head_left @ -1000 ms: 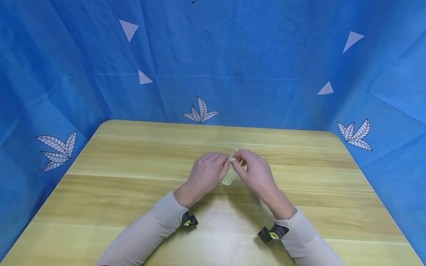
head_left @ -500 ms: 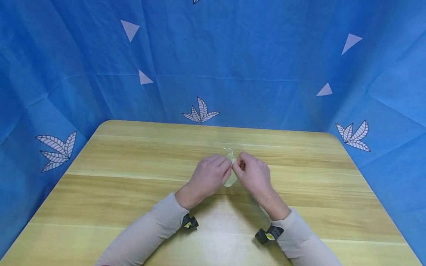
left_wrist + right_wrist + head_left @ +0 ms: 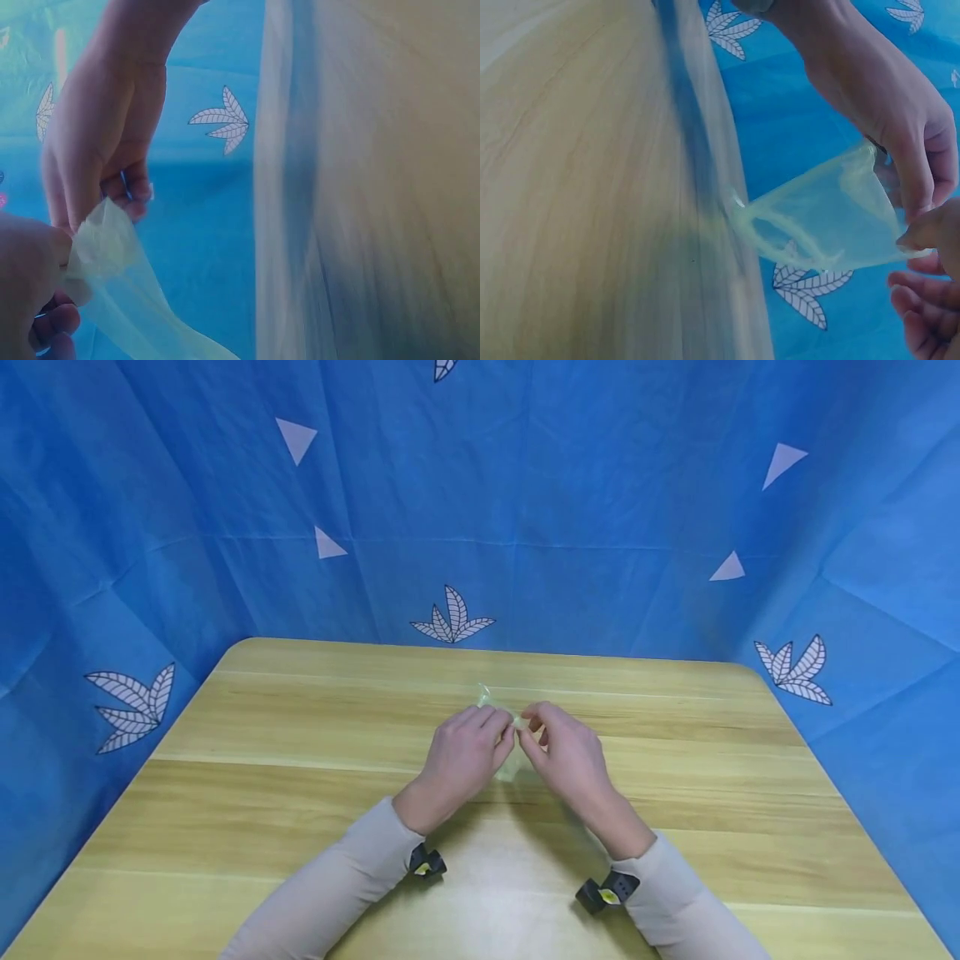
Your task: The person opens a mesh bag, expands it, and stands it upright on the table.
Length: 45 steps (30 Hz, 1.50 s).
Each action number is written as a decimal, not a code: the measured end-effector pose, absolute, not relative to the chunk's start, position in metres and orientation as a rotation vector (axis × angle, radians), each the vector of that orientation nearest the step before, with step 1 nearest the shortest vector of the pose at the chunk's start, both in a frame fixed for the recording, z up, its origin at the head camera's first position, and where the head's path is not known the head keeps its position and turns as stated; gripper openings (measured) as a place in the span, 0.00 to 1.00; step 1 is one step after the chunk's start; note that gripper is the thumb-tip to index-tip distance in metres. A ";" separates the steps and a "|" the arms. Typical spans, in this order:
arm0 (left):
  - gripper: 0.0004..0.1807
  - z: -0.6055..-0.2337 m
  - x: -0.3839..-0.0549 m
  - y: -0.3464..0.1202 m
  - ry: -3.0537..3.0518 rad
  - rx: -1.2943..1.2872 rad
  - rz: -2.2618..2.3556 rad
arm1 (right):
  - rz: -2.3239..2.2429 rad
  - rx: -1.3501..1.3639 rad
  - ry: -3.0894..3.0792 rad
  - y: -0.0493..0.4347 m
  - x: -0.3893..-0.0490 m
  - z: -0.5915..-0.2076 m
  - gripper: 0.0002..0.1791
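Observation:
A small, thin, see-through pale-green plastic bag (image 3: pixel 817 210) hangs between both hands above the table. My left hand (image 3: pixel 465 752) pinches its upper part, fingers curled. Right beside it my right hand (image 3: pixel 566 747) pinches the bag's edge between thumb and forefinger, the fingertips of both hands almost meeting. In the right wrist view my right thumb (image 3: pixel 922 232) lies on the bag's top edge, and the lower end dangles toward the table. In the left wrist view the bag (image 3: pixel 112 247) spreads down from the fingers. One loose end sticks up behind my left hand in the head view.
A wood-grain table (image 3: pixel 300 827) extends around the hands. Blue cloth (image 3: pixel 585 485) with white triangles and leaf prints hangs behind it and at both sides. Each wrist wears a black strap with a small camera (image 3: pixel 592 896).
The bag's loose upper end has swung to the left, behind my left hand. Both hands stay close together at the same spot, their fingers shifting slightly on the plastic.

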State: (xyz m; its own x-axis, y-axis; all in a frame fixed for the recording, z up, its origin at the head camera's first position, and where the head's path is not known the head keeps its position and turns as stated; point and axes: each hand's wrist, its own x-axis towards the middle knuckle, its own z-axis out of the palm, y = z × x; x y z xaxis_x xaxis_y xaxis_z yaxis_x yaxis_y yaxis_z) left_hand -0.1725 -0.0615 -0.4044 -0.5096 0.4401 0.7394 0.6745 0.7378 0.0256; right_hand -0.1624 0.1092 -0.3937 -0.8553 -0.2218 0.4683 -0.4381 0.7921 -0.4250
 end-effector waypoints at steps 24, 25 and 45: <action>0.05 -0.403 -0.173 -0.061 -2.265 -0.828 -0.441 | 0.627 0.529 -2.464 0.111 -0.165 -0.399 0.01; 0.05 -0.403 -0.173 -0.061 -2.266 -0.835 -0.434 | 0.607 0.544 -2.454 0.111 -0.165 -0.399 0.05; 0.15 -0.407 -0.174 -0.061 -2.338 -0.758 -0.344 | 0.558 0.363 -2.520 0.117 -0.167 -0.395 0.04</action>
